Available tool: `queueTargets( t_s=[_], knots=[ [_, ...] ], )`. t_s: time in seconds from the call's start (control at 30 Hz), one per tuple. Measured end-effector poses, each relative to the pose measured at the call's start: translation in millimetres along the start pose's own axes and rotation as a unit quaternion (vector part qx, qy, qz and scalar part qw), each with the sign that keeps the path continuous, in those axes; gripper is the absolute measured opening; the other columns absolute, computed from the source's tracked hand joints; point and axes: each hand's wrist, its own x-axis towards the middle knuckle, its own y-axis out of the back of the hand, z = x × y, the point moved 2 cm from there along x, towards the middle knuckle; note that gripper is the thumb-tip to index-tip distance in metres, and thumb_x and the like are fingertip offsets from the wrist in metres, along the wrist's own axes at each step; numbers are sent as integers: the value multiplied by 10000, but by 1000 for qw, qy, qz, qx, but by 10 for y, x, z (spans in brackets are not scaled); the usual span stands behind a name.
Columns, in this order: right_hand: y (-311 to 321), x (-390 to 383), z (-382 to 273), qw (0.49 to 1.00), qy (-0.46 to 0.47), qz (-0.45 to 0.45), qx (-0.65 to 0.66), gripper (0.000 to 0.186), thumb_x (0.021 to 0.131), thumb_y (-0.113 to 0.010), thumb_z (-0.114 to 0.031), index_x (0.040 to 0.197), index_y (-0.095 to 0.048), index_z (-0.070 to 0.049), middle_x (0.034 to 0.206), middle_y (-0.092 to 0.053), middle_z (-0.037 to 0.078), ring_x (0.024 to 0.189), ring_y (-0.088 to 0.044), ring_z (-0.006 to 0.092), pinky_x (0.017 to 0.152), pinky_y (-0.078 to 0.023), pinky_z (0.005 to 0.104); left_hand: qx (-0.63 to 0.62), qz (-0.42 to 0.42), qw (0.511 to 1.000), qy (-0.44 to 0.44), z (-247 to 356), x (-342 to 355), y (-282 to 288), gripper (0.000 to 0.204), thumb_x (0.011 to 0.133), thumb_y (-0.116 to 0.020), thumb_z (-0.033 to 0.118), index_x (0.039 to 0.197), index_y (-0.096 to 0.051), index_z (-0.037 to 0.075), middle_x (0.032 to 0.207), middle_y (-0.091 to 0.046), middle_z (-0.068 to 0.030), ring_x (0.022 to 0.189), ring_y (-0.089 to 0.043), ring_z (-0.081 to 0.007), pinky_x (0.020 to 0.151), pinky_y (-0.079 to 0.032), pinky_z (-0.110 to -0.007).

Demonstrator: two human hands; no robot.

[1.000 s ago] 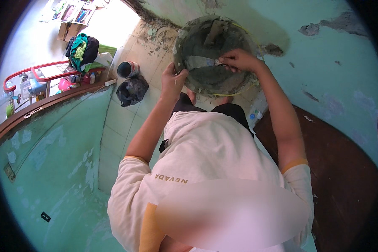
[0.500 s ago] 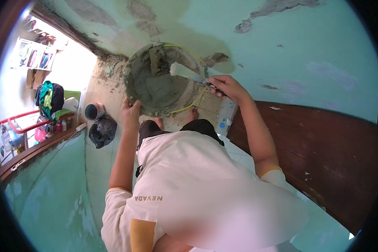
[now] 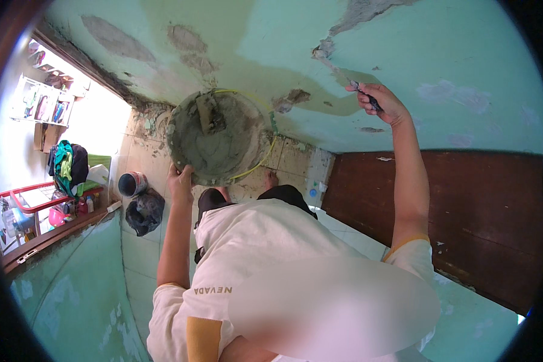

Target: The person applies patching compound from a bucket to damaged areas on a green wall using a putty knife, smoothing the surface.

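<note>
- Mortar (image 3: 223, 143), grey and wet-looking, lies in the round basin (image 3: 173, 134) left of the frame's centre, smeared over its inner wall; a yellow band runs along the basin's right edge.
- A mortar-caked block-like piece (image 3: 210, 116) stands in the basin's upper part.
- Left of it, a small can (image 3: 133, 184) shows a dark inside, its contents impossible to make out, beside a crumpled black plastic bag (image 3: 145, 212).
- The putty knife (image 3: 340, 72), upper right of centre, has a pale, thin-looking blade and a dark handle; it slants up-left, its tip at the lower end of a rough grey patch (image 3: 326, 47) in the green wall (image 3: 464, 54).
- The person's right hand (image 3: 380, 104) is closed round the handle.
- The left hand (image 3: 180, 181) is curled over the basin's lower-left rim, gripping it; some fingers are hidden.
</note>
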Motion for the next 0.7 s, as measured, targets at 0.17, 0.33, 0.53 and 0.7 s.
queueTargets(
  t_s=[0.17, 0.33, 0.53, 0.7],
  knots=[
    [150, 59, -114, 988, -50, -41, 144, 199, 931, -593, -215, 1002, -563, -32, 675, -446, -58, 535, -400, 35, 408, -302, 156, 19, 20, 1000, 2, 25, -44, -15, 347, 811, -626, 126, 1149, -555, 97, 874, -618, -23, 667, -601, -129, 517, -468, -268],
    [259, 73, -242, 986, -39, -6, 163, 132, 899, -595, -146, 879, -481, -81, 683, -460, -41, 522, -393, 28, 375, -310, 159, -14, 17, 1000, -3, 23, -46, -3, 304, 789, -586, 62, 1092, -557, 46, 904, -636, -50, 705, -635, -148, 592, -562, -304],
    [361, -109, -391, 993, -32, 9, 109, 112, 897, -578, -146, 869, -481, -96, 686, -467, -39, 515, -386, 14, 371, -304, 156, -25, 24, 999, -4, -88, 25, 74, 321, 791, -592, 64, 1107, -545, 39, 933, -642, -62, 733, -646, -166, 626, -571, -322],
    [250, -292, -520, 998, -47, 39, 23, 87, 903, -556, -155, 876, -487, -111, 678, -461, -47, 474, -347, 3, 360, -280, 156, -36, 31, 999, 1, -130, 18, 101, 335, 786, -601, 68, 1115, -542, 43, 939, -637, -64, 744, -643, -166, 632, -568, -328]
  ],
)
